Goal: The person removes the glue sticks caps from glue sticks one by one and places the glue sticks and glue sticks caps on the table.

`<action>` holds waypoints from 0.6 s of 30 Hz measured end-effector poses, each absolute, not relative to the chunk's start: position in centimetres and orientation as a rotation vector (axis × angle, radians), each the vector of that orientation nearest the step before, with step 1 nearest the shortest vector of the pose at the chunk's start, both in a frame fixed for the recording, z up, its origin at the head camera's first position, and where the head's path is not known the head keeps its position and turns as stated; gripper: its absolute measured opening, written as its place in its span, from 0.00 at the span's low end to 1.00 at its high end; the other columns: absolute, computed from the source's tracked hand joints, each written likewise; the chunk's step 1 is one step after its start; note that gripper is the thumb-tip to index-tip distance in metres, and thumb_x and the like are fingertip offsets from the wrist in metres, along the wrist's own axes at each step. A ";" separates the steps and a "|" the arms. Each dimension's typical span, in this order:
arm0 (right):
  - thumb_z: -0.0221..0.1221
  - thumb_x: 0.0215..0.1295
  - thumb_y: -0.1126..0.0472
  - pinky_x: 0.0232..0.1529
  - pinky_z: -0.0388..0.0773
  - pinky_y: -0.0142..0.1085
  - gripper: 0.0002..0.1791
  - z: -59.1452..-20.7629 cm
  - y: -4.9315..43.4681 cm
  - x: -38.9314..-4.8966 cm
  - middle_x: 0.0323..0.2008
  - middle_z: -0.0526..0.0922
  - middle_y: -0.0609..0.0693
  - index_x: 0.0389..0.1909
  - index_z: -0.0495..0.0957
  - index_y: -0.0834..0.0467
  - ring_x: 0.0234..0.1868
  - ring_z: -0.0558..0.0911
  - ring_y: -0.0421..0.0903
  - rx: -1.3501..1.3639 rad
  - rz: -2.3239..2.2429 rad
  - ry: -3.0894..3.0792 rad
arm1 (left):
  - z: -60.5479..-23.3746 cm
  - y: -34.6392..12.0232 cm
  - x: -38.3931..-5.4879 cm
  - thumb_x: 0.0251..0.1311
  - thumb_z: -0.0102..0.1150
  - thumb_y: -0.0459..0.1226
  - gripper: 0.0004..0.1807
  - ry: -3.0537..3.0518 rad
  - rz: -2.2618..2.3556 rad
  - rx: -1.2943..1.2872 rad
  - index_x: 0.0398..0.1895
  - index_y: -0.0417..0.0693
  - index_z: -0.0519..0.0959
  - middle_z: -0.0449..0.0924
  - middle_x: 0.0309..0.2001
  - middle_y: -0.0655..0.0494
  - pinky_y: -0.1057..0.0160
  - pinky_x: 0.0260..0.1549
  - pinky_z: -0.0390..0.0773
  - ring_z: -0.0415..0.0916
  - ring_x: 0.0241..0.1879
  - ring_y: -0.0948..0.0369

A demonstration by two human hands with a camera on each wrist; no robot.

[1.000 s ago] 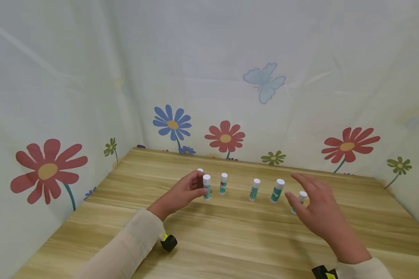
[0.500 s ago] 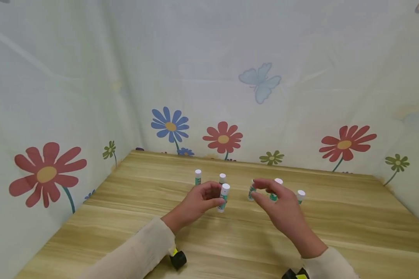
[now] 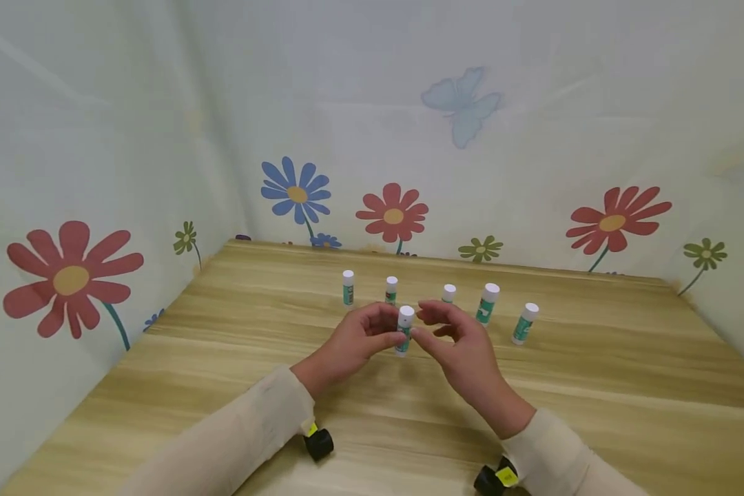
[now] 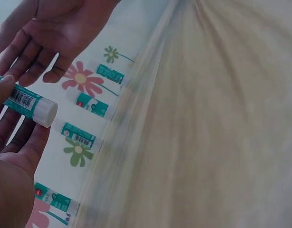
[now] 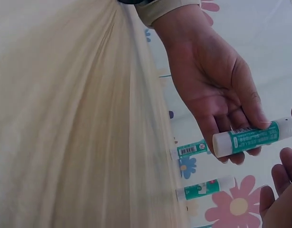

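Note:
My left hand pinches a glue stick between thumb and fingers, upright over the middle of the table. The stick has a white cap and a green label; a barcode on it faces the left wrist camera. Close by on the right is my right hand, fingers slightly bent and spread, its thumb tip right at the stick's side in the head view. In the right wrist view, a gap shows between the right fingers and the held stick.
Several more glue sticks stand upright in a loose row behind the hands, from the far left one to the right one. The wood-grain table ends at a flower-printed curtain. Each wrist carries a black camera.
My left hand has carried its glue stick rightward and nearer, out of the row. My right hand has moved left from the right-hand sticks to beside the held one. The head view has tilted down.

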State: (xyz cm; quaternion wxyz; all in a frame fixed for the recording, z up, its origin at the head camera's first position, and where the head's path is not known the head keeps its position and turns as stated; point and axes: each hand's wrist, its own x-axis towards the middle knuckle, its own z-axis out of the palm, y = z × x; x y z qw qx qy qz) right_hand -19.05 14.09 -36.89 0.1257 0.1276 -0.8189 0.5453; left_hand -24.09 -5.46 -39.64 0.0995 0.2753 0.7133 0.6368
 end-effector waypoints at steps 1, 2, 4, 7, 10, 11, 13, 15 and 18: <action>0.65 0.61 0.50 0.52 0.75 0.37 0.23 -36.9 13.9 -19.1 0.51 0.81 0.48 0.55 0.77 0.53 0.51 0.77 0.45 0.365 1.612 -2.381 | -39.7 -5.6 -24.0 0.61 0.64 0.41 0.17 2.109 1.887 0.806 0.53 0.50 0.76 0.80 0.52 0.54 0.61 0.53 0.78 0.79 0.50 0.59; 0.65 0.61 0.49 0.52 0.75 0.37 0.23 -37.0 13.7 -19.1 0.51 0.81 0.48 0.54 0.77 0.53 0.51 0.77 0.45 0.356 1.631 -2.379 | -39.8 -5.6 -24.0 0.61 0.64 0.41 0.17 2.110 1.887 0.797 0.53 0.50 0.76 0.80 0.51 0.54 0.62 0.53 0.78 0.79 0.50 0.60; 0.66 0.60 0.48 0.51 0.75 0.37 0.22 -37.2 13.4 -19.1 0.49 0.81 0.47 0.52 0.78 0.52 0.50 0.77 0.45 0.339 1.658 -2.378 | -40.0 -5.7 -23.9 0.60 0.64 0.41 0.18 2.108 1.881 0.780 0.52 0.51 0.76 0.80 0.51 0.55 0.62 0.53 0.78 0.79 0.50 0.60; 0.66 0.59 0.48 0.50 0.75 0.37 0.19 -37.3 13.2 -18.8 0.46 0.81 0.47 0.49 0.80 0.52 0.48 0.76 0.45 0.316 1.680 -2.364 | -40.2 -5.6 -23.7 0.60 0.65 0.43 0.18 2.091 1.876 0.800 0.53 0.52 0.76 0.81 0.51 0.55 0.62 0.54 0.78 0.79 0.51 0.60; 0.67 0.59 0.49 0.49 0.75 0.36 0.18 -37.2 13.2 -18.6 0.45 0.81 0.46 0.47 0.80 0.52 0.46 0.76 0.44 0.297 1.673 -2.349 | -40.1 -5.3 -23.6 0.60 0.65 0.43 0.18 2.073 1.880 0.834 0.52 0.52 0.76 0.81 0.51 0.55 0.62 0.53 0.78 0.79 0.51 0.59; 0.67 0.59 0.49 0.48 0.75 0.36 0.17 -37.1 13.3 -18.5 0.44 0.82 0.46 0.47 0.80 0.52 0.46 0.76 0.44 0.296 1.666 -2.343 | -39.9 -5.2 -23.6 0.60 0.65 0.43 0.18 2.069 1.882 0.849 0.52 0.52 0.77 0.81 0.51 0.55 0.62 0.53 0.79 0.79 0.51 0.59; 0.67 0.59 0.50 0.47 0.75 0.35 0.17 -36.9 13.3 -18.4 0.44 0.82 0.46 0.46 0.80 0.52 0.46 0.76 0.44 0.297 1.653 -2.338 | -39.7 -5.0 -23.5 0.60 0.64 0.42 0.17 2.070 1.884 0.863 0.52 0.52 0.77 0.81 0.50 0.55 0.61 0.53 0.79 0.79 0.51 0.59; 0.67 0.59 0.49 0.47 0.75 0.34 0.17 -36.9 13.3 -18.4 0.43 0.82 0.46 0.46 0.80 0.52 0.45 0.76 0.44 0.293 1.640 -2.338 | -39.7 -4.9 -23.4 0.60 0.64 0.42 0.17 2.076 1.885 0.859 0.51 0.53 0.77 0.81 0.50 0.55 0.61 0.53 0.79 0.79 0.51 0.59; 0.67 0.59 0.48 0.47 0.75 0.35 0.18 -36.8 13.2 -18.3 0.43 0.81 0.47 0.45 0.79 0.53 0.45 0.76 0.44 0.261 1.645 -2.345 | -39.7 -4.8 -23.2 0.60 0.65 0.42 0.16 2.098 1.884 0.846 0.51 0.53 0.78 0.81 0.49 0.56 0.61 0.52 0.79 0.80 0.50 0.59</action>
